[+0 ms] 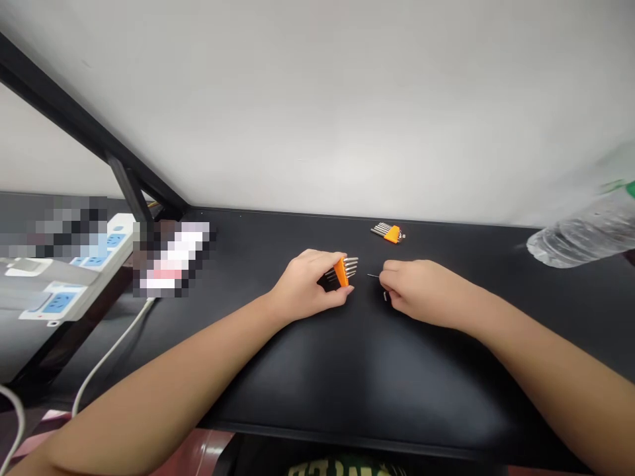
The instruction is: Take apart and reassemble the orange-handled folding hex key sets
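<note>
My left hand (308,285) rests on the black tabletop (317,377), fingers closed around an orange hex key holder (341,272) whose silver keys fan out to the right. Just right of it, my right hand (415,291) pinches a thin hex key (373,276) whose tip points left toward the holder. A second orange hex key set (389,232) lies farther back on the table, near the wall, untouched.
A clear plastic bottle with a green cap (585,235) lies at the far right. White power strips (74,271) sit on a surface at the left, with a white cable (106,357) hanging down. A black diagonal frame bar (94,135) crosses the white wall.
</note>
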The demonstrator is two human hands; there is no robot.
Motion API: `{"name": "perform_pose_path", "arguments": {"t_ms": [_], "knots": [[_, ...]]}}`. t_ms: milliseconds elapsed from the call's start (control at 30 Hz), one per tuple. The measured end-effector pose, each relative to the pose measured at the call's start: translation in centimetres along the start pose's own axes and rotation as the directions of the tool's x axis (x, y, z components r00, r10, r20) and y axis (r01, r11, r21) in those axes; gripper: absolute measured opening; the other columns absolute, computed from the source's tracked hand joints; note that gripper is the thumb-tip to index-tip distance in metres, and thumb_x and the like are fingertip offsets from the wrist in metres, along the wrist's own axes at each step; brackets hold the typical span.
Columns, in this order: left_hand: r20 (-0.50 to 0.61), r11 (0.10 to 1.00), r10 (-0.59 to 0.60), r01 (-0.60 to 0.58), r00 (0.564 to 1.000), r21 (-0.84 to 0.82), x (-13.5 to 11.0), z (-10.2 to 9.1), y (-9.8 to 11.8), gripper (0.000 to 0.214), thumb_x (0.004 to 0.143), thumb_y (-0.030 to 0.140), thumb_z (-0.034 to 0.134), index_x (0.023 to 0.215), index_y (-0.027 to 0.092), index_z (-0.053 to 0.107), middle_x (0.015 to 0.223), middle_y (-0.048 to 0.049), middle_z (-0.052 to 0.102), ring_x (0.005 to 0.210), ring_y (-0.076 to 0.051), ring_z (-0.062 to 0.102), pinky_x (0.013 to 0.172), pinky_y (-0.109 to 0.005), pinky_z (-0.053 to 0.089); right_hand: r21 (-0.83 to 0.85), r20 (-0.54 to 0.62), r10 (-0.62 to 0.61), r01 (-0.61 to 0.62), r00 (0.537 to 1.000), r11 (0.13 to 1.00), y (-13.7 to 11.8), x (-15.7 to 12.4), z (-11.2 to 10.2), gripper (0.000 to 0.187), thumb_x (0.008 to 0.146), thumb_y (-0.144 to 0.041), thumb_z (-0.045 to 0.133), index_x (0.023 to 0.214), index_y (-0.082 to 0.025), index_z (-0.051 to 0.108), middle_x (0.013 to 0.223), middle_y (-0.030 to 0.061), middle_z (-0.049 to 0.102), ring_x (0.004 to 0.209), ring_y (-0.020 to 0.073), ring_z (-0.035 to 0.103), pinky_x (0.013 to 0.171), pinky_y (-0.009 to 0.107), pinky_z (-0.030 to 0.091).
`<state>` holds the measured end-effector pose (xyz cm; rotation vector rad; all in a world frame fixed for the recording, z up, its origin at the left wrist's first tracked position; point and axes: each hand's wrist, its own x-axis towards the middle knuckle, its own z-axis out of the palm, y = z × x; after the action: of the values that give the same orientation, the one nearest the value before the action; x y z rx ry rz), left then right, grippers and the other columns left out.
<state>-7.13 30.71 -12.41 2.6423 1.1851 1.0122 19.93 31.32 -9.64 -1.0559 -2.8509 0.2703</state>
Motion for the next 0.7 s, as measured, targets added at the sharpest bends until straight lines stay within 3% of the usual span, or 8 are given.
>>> {"name": "perform_pose_path", "arguments": {"t_ms": [67, 133, 233, 300, 467, 700], "knots": [[-0.009, 1.000, 0.009, -0.009, 1.000, 0.002, 0.0, 0.0, 0.0, 0.047, 0.082, 0.038, 0.078, 0.124, 0.021, 0.066, 0.109, -0.0056, 0.079, 0.095, -0.021, 0.076, 0.092, -0.035, 0.058, 0.225, -0.162, -0.032, 0.068, 0.986, 0.972, -0.5, 0.1, -0.1, 0.012, 0.090, -0.011, 0.058, 0.087, -0.020, 0.064, 0.084, 0.0025, 0.066, 0.068, 0.0140, 0.060, 0.061, 0.028, 0.045], [-0.003, 1.000, 0.011, -0.011, 1.000, 0.002, 0.1, -0.1, 0.1, 0.048, 0.082, 0.038, 0.078, 0.124, 0.020, 0.065, 0.109, -0.0056, 0.080, 0.092, -0.021, 0.076, 0.090, -0.034, 0.059, 0.491, -0.301, 0.011, 0.145, 0.953, 0.859, -1.0, 0.3, 0.1, 0.011, 0.093, -0.014, 0.058, 0.098, -0.021, 0.065, 0.088, 0.0017, 0.070, 0.072, 0.0137, 0.065, 0.067, 0.027, 0.053], [0.012, 1.000, 0.010, -0.010, 1.000, 0.002, 0.1, -0.1, 0.3, 0.044, 0.081, 0.039, 0.077, 0.120, 0.021, 0.066, 0.107, -0.0046, 0.080, 0.089, -0.020, 0.076, 0.087, -0.033, 0.059, 0.777, -0.342, 0.150, 0.189, 0.928, 0.600, -1.6, 0.5, 0.9, 0.007, 0.098, -0.023, 0.061, 0.103, -0.021, 0.067, 0.088, 0.0026, 0.074, 0.075, 0.0155, 0.073, 0.071, 0.030, 0.061], [0.010, 1.000, 0.020, -0.020, 1.000, -0.004, 0.1, -0.1, 0.4, 0.043, 0.080, 0.038, 0.077, 0.118, 0.021, 0.066, 0.104, -0.0041, 0.079, 0.087, -0.020, 0.075, 0.084, -0.032, 0.059, 0.839, -0.345, 0.214, 0.198, 0.914, 0.508, -2.0, 0.7, 1.7, 0.009, 0.100, -0.027, 0.063, 0.100, -0.020, 0.069, 0.089, 0.0039, 0.076, 0.078, 0.0175, 0.075, 0.074, 0.032, 0.064], [0.027, 0.997, 0.038, -0.036, 0.999, -0.072, 0.0, 0.0, 0.5, 0.040, 0.081, 0.033, 0.074, 0.118, 0.020, 0.065, 0.092, -0.0018, 0.077, 0.073, -0.015, 0.071, 0.070, -0.026, 0.056, 0.776, -0.459, 0.229, 0.263, 0.858, 0.573, -2.2, 1.1, 3.3, 0.012, 0.100, -0.023, 0.064, 0.104, -0.022, 0.075, 0.101, 0.0058, 0.078, 0.088, 0.0194, 0.076, 0.082, 0.036, 0.065], [0.019, 0.994, 0.041, -0.039, 0.999, -0.098, 0.1, 0.2, 0.7, 0.036, 0.081, 0.034, 0.075, 0.113, 0.020, 0.064, 0.091, -0.0012, 0.076, 0.072, -0.013, 0.071, 0.070, -0.025, 0.056, 0.732, -0.536, 0.179, 0.349, 0.825, 0.584, -2.2, 1.4, 3.9, 0.015, 0.099, -0.018, 0.065, 0.105, -0.024, 0.077, 0.100, 0.0039, 0.078, 0.087, 0.0182, 0.076, 0.082, 0.034, 0.064]]}}
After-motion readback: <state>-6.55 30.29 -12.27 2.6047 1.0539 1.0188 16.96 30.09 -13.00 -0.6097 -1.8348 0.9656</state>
